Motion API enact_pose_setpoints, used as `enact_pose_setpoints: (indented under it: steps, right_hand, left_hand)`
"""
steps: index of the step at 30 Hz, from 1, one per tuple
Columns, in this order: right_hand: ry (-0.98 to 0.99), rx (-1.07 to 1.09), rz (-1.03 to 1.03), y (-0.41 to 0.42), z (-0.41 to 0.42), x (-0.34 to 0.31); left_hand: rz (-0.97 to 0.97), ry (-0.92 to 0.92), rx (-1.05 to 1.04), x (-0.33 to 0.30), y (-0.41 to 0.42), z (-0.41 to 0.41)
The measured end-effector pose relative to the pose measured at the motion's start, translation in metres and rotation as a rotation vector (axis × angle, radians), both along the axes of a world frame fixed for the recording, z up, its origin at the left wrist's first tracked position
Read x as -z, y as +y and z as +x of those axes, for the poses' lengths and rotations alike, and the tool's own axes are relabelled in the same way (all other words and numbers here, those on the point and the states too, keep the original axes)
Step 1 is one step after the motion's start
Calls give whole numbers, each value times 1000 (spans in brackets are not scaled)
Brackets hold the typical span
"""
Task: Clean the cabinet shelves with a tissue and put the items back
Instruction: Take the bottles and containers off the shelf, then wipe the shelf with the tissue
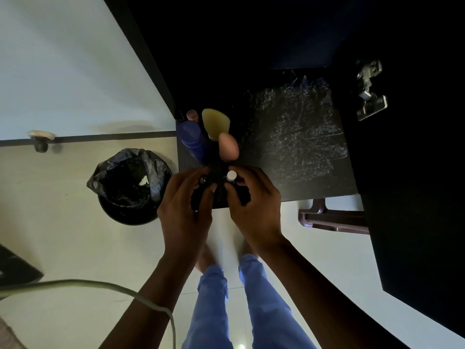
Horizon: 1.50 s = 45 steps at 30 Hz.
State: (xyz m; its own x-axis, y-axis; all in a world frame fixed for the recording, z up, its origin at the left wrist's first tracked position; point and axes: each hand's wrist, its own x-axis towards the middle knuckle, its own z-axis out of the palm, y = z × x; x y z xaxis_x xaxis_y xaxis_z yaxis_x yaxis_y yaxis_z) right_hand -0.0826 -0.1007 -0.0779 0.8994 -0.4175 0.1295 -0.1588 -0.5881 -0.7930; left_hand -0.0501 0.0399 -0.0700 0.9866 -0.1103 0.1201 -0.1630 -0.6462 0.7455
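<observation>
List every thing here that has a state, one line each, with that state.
left hand: fingers curled round a dark item at the shelf's front edge
right hand: fingers curled round dark items, beside a white cap
blue bottle: standing on the shelf
yellow bottle: standing
pink bottle: standing
shelf: streaked, right part bare
cabinet door: open
bin: lined, uncovered

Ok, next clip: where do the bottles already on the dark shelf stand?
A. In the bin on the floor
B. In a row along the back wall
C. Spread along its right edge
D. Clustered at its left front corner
D: the blue bottle, yellow bottle and pink bottle stand together at the left front corner of the shelf, just beyond both hands.
</observation>
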Motion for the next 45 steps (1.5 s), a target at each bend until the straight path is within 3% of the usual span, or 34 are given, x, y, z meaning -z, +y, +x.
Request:
enact_pose_setpoints:
  steps: [5,10,14,18,25,35,41,45]
  right_hand:
    - [66,-3,20,4,-1,-4]
    - [277,-85,1,2,-8,-22]
    - [434,-109,-171,-11,-26,-62]
    - [469,-50,-239,-22,-44,-127]
    - [299,69,-266,-32,-79,-250]
    - [-72,351,-245,-43,-200,-381]
    - [-19,567,-182,-59,-322,-399]
    - [46,735,-143,-90,-383,-381]
  left_hand:
    - [-3,37,12,-3,2,1]
    - [8,122,54,-18,17,0]
    - [99,129,27,-51,32,-9]
    - [75,26,42,-111,40,-17]
    - [-22,-217,531,-226,11,-15]
    - [-178,-341,1054,-383,-65,-79]
    - [-264,-210,1410,-409,-114,-157]
    - [-189,-29,1539,-391,-146,-201]
